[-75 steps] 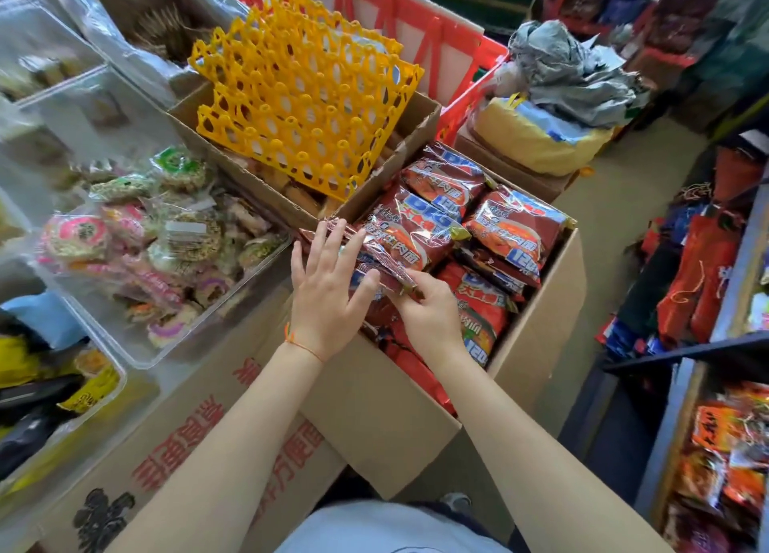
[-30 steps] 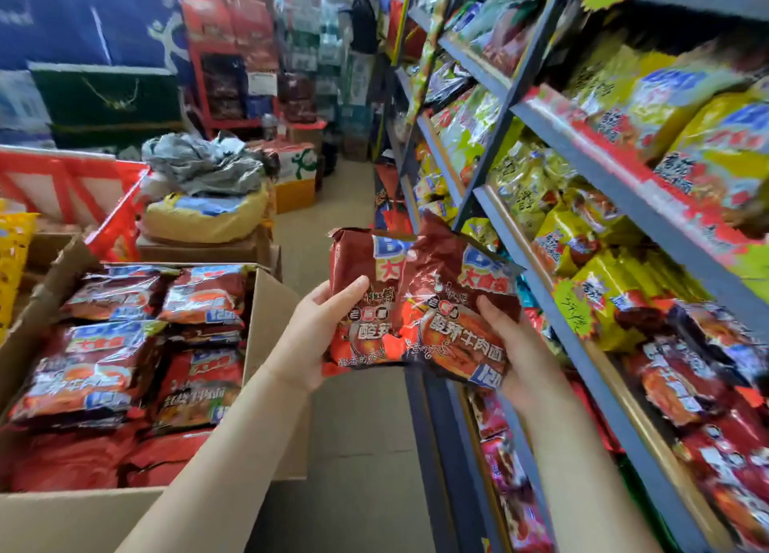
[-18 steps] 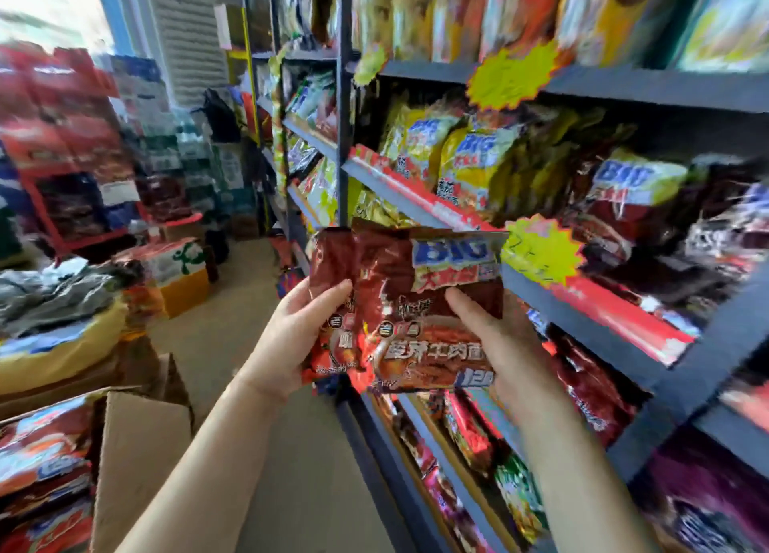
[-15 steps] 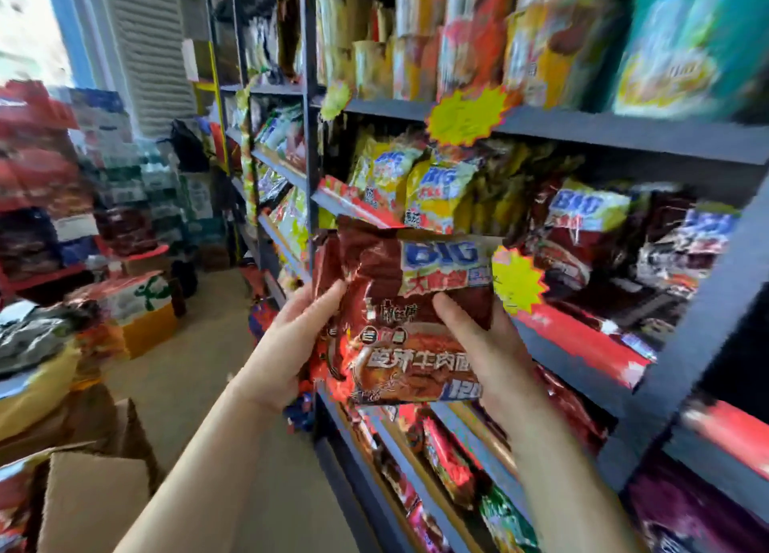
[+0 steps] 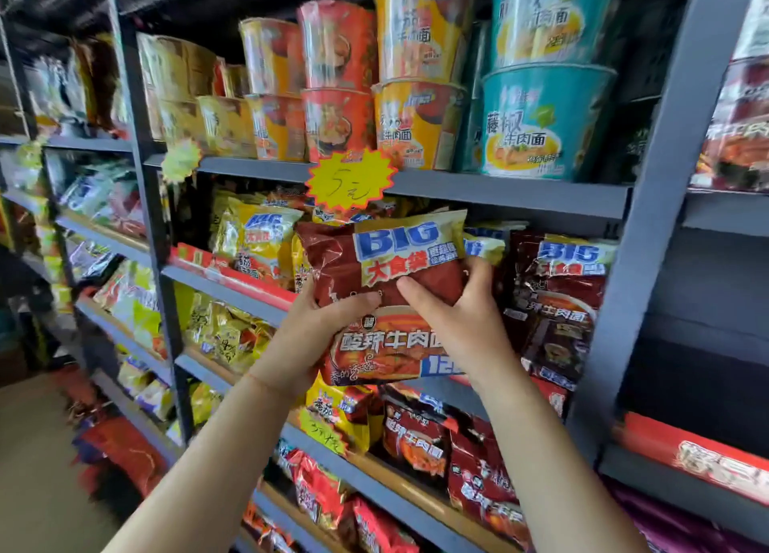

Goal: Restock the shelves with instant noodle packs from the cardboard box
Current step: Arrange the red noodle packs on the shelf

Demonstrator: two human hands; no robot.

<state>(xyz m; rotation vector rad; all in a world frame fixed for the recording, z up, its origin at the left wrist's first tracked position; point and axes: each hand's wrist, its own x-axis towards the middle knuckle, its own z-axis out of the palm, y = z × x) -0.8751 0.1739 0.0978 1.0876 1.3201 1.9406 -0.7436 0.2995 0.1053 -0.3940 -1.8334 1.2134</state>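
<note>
The head view showed both hands raised in front of the grey metal shelves (image 5: 512, 192), holding a dark red instant noodle pack (image 5: 387, 298) between them. The left hand (image 5: 308, 336) gripped the pack's left edge, thumb curled across its front and fingers hidden behind it. The right hand (image 5: 462, 323) gripped the right side, thumb pressed on the front and fingers wrapped round the back edge. Whether one pack or several were held could not be told. The pack stood upright and slightly tilted, just in front of the middle shelf, between a row of yellow noodle packs (image 5: 258, 240) to the left and matching dark red packs (image 5: 557, 303) to the right. A yellow starburst price tag (image 5: 351, 184) hung from the shelf edge just above the pack. Cup noodles (image 5: 416, 74) in orange, red and teal stood stacked on the shelf above. More red packs (image 5: 420, 440) lay on the shelf below. A thin orange string (image 5: 266, 382) circled the left wrist.
</note>
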